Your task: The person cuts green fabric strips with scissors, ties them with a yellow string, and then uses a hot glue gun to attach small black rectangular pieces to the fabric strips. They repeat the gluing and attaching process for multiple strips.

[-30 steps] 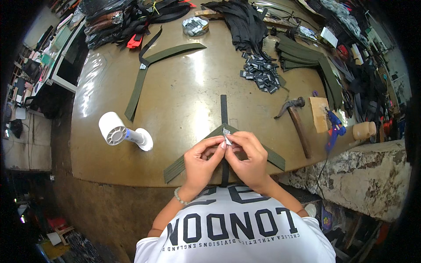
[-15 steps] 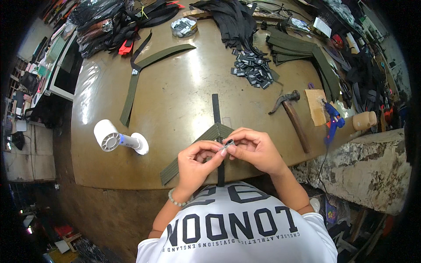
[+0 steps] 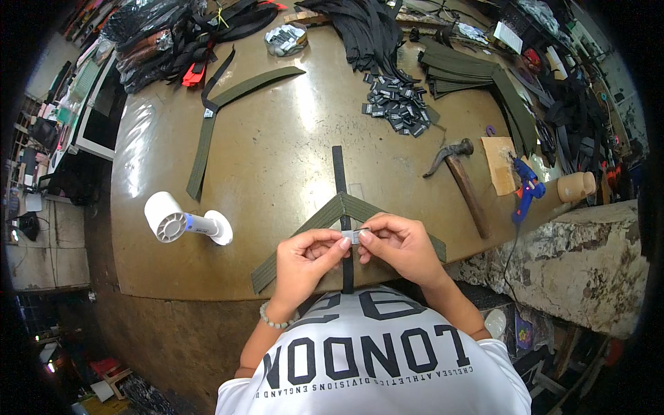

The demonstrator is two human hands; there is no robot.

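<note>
Between them, my left hand (image 3: 304, 261) and my right hand (image 3: 400, 247) pinch a small grey-white fabric label (image 3: 351, 237) by its two ends, thumbs on top. The label is stretched nearly flat above a black strap (image 3: 339, 169) that runs away from me along the table. An olive-green webbing strap (image 3: 321, 216) forms a V with its point on the black strap, just beyond my fingers. Its two arms slope back toward the near edge, and the right arm is partly behind my right hand.
A white handheld fan (image 3: 187, 223) stands at left. On the right lie a hammer (image 3: 465, 187), a blue glue gun (image 3: 529, 188) and a tape roll (image 3: 575, 187). Farther off are a label pile (image 3: 398, 104), a bowl of labels (image 3: 285, 40), green straps (image 3: 460, 72) and a joined strap piece (image 3: 202, 155).
The label has gone from tilted and curled, with a dark part showing, to nearly flat and pale side up. Both hands have come slightly lower, nearer to me.
</note>
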